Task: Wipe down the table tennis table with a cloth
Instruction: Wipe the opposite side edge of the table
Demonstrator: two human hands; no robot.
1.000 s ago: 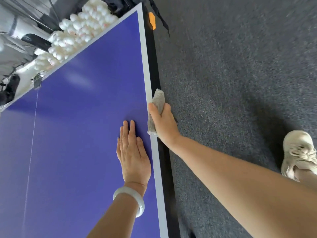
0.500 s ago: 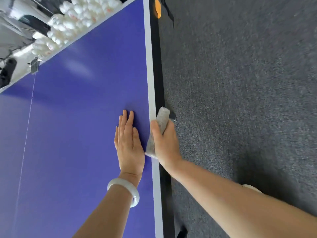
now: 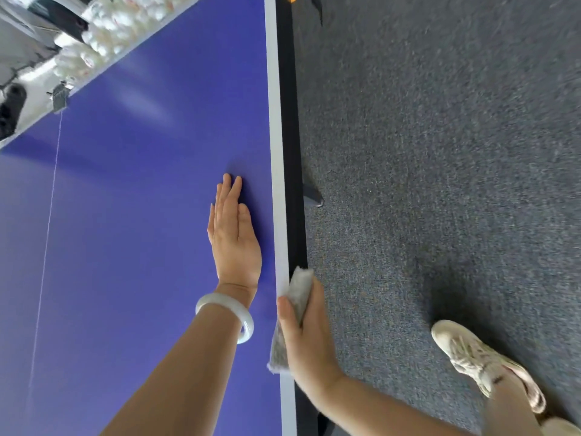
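The worktop [image 3: 125,215] is a smooth, matte blue-violet slab with a soft sheen. A broad white stripe [image 3: 276,152] runs along its right edge, and a flat black side rail [image 3: 290,121] lies just outside the stripe. A hair-thin white line [image 3: 47,240] crosses the blue surface nearer the left.

The left hand [image 3: 234,237] lies palm down on the blue, just inside the right-edge stripe. Its fingers [image 3: 228,196] are straight and pressed together, holding nothing. A glossy, milky-white round bangle [image 3: 226,313] sits on that wrist.

The cloth [image 3: 300,291] is a grey, fuzzy-napped pad folded into a long narrow strip. It lies along the worktop's right edge, over the stripe and rail, closer to the near end than the left hand is. The right hand [image 3: 309,344] grips it. The thumb [image 3: 287,319] lies along the strip's top, and the other fingers curl over the outer side of the edge, where they are hidden. The strip's blunt far end sticks out past the hand, and its whitish, frayed near end rests on the stripe.

Beyond the far edge is a heap of small white balls [image 3: 103,36], blurred. A small metal clamp [image 3: 59,97] sits at that edge. To the right of the worktop is coarse, speckled grey carpet [image 3: 440,152], with a dark foot of the frame [image 3: 312,196] and a worn cream mesh shoe [image 3: 478,360] on it.
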